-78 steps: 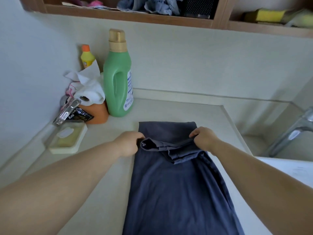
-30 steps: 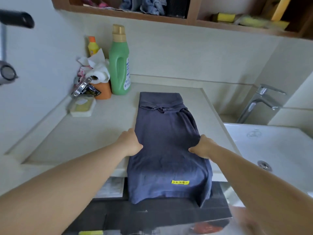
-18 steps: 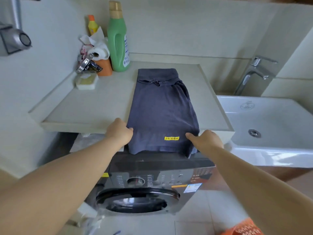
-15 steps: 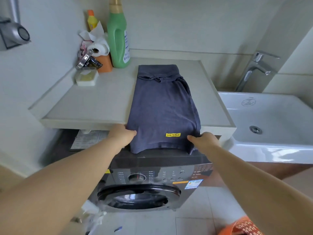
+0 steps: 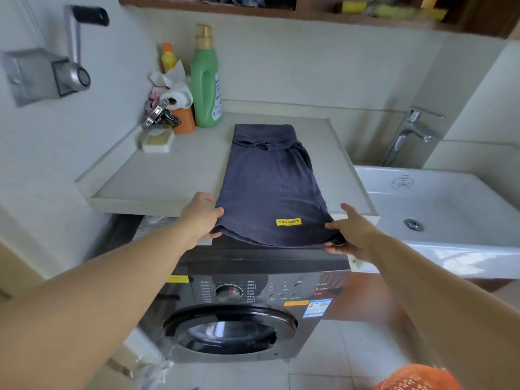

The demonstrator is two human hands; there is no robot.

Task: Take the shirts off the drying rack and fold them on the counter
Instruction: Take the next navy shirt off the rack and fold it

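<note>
Seen from above, looking forward and down at a laundry corner. Dark blue-grey shirt (image 5: 270, 187) laid lengthwise on a pale counter (image 5: 168, 175), already narrowed into a long strip, collar end far, hem end near and hanging slightly past the counter's near edge. Small yellow label (image 5: 288, 222) near the hem, right of centre. Left hand (image 5: 201, 216) pinching the near left corner of the hem, thumb on top and fingertips curled underneath. Right hand (image 5: 351, 230) gripping the near right corner, thumb on the fabric, fingers tucked under the edge. Hem lifted a little between the two hands.

Directly below the counter, a black front-loading washing machine (image 5: 239, 305) with round door and control dial. On the far left of the counter, a tall green detergent bottle (image 5: 205, 80) with gold cap, a smaller yellow bottle (image 5: 168, 57) with orange cap behind it, a roll of white tissue (image 5: 177, 95) on an orange container, and a pale soap dish (image 5: 157, 140) nearest. To the right, a white sink (image 5: 439, 204) with a chrome tap (image 5: 408, 133) at its far side. Wooden shelf (image 5: 281, 9) along the top, contents blurred. Orange mesh basket (image 5: 416, 378) at the near right corner of the floor.
</note>
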